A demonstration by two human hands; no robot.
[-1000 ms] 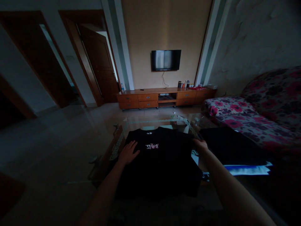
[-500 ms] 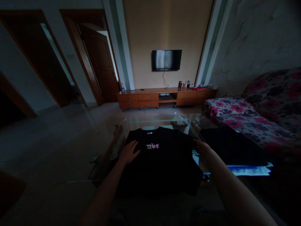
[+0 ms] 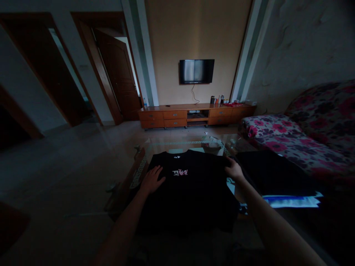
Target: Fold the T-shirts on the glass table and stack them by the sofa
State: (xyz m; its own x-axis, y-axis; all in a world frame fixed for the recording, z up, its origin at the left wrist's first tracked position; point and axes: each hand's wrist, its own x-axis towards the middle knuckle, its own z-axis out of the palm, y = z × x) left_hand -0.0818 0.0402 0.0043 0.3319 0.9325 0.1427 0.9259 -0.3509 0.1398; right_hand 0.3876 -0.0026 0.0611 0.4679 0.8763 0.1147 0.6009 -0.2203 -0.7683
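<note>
A black T-shirt (image 3: 191,199) with a small white and pink print on its chest lies spread over a glass-topped table (image 3: 146,142), neck side away from me. My left hand (image 3: 152,180) rests flat on the shirt, left of the print, fingers extended and thumb apart. At the shirt's right sleeve, my right hand (image 3: 234,170) is closed on the cloth near the shoulder. Its fingertips are partly hidden in the dark. The shirt's lower part fades into shadow.
To the right lies a stack of folded dark clothes (image 3: 274,171) with white and blue edges below. Beyond it stands a floral sofa (image 3: 280,127). A wooden cabinet (image 3: 174,115) with bottles and cans runs along the far wall under a television (image 3: 196,71).
My right hand has moved slightly left and away from me, and the right sleeve has shifted inward with it. My left hand stays in place.
</note>
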